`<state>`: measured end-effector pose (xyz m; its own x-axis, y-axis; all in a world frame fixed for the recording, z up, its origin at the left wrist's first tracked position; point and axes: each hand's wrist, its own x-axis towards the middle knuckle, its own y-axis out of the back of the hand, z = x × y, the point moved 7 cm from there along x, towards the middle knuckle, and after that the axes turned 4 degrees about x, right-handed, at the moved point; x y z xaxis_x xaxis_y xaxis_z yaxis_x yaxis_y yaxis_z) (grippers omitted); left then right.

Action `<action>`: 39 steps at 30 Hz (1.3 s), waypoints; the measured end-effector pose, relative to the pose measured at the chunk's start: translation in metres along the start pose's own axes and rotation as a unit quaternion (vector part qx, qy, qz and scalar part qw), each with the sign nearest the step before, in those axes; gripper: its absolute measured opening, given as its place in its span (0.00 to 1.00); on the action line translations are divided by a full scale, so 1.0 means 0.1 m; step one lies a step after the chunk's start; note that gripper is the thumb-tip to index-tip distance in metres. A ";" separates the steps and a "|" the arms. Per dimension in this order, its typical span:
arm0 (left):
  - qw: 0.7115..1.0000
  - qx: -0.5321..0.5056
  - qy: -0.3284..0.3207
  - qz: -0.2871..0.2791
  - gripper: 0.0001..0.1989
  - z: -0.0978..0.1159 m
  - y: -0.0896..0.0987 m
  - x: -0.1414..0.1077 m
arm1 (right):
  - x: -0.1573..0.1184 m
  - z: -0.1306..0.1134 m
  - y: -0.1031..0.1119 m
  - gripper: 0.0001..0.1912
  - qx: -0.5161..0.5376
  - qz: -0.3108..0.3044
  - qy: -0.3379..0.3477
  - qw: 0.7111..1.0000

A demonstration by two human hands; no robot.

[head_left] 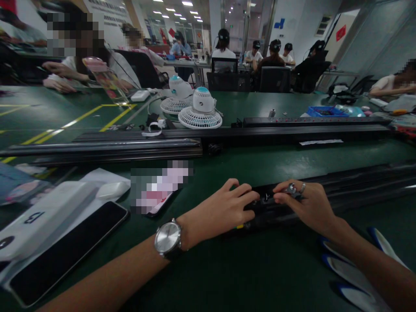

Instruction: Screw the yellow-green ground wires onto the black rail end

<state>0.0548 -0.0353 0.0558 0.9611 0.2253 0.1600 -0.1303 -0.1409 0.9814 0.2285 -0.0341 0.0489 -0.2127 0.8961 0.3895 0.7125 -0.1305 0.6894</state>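
Note:
A long black bar (pixel 351 190), glossy like plastic wrap in places, lies across the right side of the green table. My left hand (pixel 232 201), with a silver watch (pixel 168 238) on the wrist, has its fingers bent over the bar's near-left end and its thumb on the front side. Just right of it, my right hand (pixel 308 201) is closed in a pinch above the bar. Thumb and forefinger nearly meet; whatever sits between them is too small to make out. Silvery pieces show on the right fingers, at least one of them a ring (pixel 303 187).
Phones (pixel 69 253), (pixel 162 190) and a white box (pixel 42 216) lie left. Blue-edged white pieces (pixel 351 273) are under my right forearm. More black bars (pixel 130 149), white fans (pixel 199 108), a bottle (pixel 100 76) and a blue tray (pixel 325 111) stand beyond. Several people sit farther back.

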 end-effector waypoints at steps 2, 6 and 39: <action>1.000 0.008 0.000 -0.010 0.08 0.01 -0.03 0.01 | 0.00 0.01 -0.01 0.06 -0.001 0.000 0.000 1.000; 1.000 -0.004 0.004 -0.026 0.14 -0.02 -0.07 -0.02 | -0.01 0.02 0.00 0.07 -0.001 0.005 0.007 1.000; 0.991 -0.102 0.076 0.037 0.09 0.00 -0.15 -0.17 | -0.06 -0.02 -0.02 0.06 -0.021 0.015 0.057 0.998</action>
<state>0.0403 -0.0373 0.0387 0.9012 0.3664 0.2316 -0.2605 0.0309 0.9650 0.2268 -0.0400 0.0467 -0.2685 0.8380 0.4750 0.6909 -0.1761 0.7012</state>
